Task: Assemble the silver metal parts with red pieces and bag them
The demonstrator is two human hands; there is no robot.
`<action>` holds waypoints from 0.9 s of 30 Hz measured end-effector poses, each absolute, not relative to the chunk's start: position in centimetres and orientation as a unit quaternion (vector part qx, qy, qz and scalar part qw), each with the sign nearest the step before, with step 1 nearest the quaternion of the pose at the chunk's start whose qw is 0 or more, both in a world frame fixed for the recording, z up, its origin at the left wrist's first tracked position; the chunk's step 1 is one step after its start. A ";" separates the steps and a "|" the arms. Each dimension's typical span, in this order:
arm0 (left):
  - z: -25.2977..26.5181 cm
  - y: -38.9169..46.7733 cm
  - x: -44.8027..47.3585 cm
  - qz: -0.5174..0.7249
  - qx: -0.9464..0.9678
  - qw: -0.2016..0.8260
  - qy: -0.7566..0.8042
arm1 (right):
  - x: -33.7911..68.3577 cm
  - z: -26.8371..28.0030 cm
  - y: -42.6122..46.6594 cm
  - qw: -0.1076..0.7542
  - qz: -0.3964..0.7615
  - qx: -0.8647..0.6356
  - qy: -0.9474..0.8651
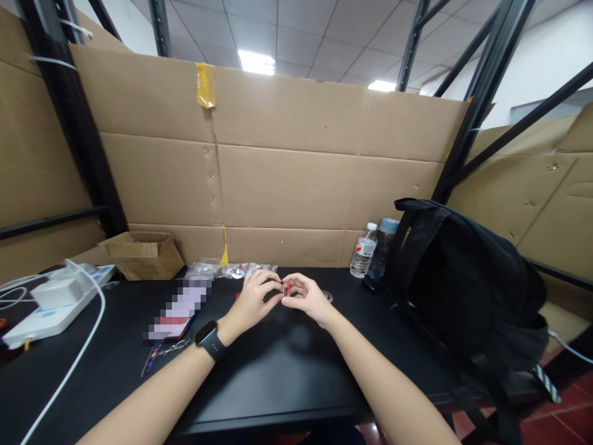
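My left hand (254, 301), with a dark watch on its wrist, and my right hand (309, 301) meet fingertip to fingertip above the middle of the black table (278, 371). Both are closed in a pinch around a small red piece (288, 287); its exact kind is too small to make out, and the fingers cover most of it. Something red (238, 296) peeks out behind my left hand. Beyond my right hand lies a ring-shaped object (328, 296), partly hidden. Clear plastic bags (241, 270) with small red and silvery bits rest behind the hands.
At left are a phone (178, 312) with a keychain, a small cardboard box (143, 254), and a white power strip (60, 309) with cables. A water bottle (364, 252), a second blue-capped bottle (385, 244) and a black backpack (467, 290) stand at right. Cardboard (287, 185) walls the back.
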State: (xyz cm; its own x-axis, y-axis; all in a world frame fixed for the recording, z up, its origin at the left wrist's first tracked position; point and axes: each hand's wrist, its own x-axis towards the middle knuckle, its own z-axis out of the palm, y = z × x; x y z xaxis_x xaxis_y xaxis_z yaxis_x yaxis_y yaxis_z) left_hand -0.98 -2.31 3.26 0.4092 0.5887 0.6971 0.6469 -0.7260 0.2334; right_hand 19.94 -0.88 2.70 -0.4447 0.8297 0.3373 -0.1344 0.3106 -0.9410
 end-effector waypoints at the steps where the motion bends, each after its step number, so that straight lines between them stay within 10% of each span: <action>1: 3.3 -2.4 -0.9 -0.400 -0.839 0.034 -0.367 | 19.9 2.7 -0.9 0.455 0.523 -0.262 -0.672; 27: 3.3 2.2 -10.2 -0.205 -0.839 -0.009 -0.504 | 31.3 3.8 4.0 0.190 0.173 -0.532 -0.807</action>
